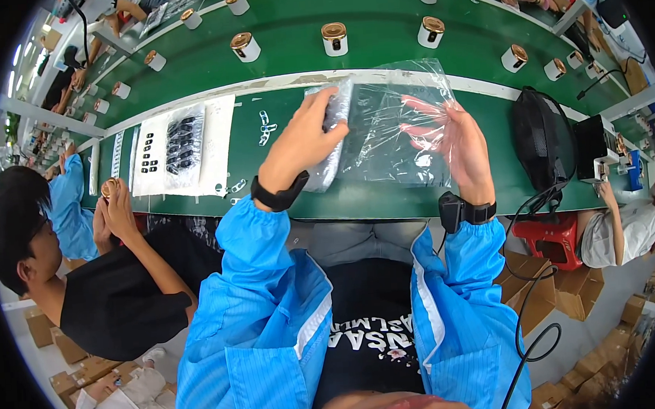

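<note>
My left hand [306,143] is closed round the edge of a thick stack of clear plastic bags [327,173], thumb on the near face. One thin clear plastic bag [379,139] spreads out to the right of the stack, creased and shiny. My right hand [462,149] grips that bag at its right side; the fingers show through the film, with the thumb at the edge. Both hands are above the green worktable [267,178]. Whether the spread bag is separate from the stack, I cannot tell.
Left lies a white sheet [224,136] with small black parts [183,142] in rows. Beyond the ledge, a green conveyor [290,47] carries several white cylinders with copper-coloured tops [335,40]. A black bag [539,141] and cable sit right. A co-worker [117,289] sits left.
</note>
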`<state>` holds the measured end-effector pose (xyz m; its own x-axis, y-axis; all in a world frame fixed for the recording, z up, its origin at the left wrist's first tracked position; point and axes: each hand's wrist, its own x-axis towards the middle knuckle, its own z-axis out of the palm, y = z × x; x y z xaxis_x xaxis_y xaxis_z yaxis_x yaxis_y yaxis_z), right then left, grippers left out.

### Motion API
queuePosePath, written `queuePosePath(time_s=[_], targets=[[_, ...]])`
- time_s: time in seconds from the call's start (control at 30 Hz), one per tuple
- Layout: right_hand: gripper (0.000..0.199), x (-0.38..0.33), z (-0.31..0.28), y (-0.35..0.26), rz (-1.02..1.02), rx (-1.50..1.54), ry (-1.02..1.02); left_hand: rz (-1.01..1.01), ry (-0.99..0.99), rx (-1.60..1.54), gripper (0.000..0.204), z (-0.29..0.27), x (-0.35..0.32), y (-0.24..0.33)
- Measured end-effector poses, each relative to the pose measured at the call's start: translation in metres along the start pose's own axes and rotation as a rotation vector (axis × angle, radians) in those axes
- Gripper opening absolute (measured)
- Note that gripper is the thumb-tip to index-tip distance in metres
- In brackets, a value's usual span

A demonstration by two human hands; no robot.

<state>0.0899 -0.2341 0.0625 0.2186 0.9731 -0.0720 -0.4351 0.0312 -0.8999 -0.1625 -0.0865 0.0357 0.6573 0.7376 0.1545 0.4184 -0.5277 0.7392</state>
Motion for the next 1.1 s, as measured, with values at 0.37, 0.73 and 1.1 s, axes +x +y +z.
queuePosePath(time_s=[0.37, 0.73, 1.1], targets=[[0.040, 0.023, 0.038, -0.010, -0.002, 0.056, -0.101, 0.027, 0.015, 0.233, 0.044, -0.028, -0.012, 0.016], [0.043, 0.029, 0.032, -0.005, 0.039, 0.040, -0.029, -0.086, 0.199, 0.042, 0.039, -0.070, -0.040, -0.049], [0.054, 0.009, -0.018, -0.042, -0.065, -0.096, 0.035, -0.148, 0.144, -0.467, 0.040, -0.032, -0.070, -0.127]])
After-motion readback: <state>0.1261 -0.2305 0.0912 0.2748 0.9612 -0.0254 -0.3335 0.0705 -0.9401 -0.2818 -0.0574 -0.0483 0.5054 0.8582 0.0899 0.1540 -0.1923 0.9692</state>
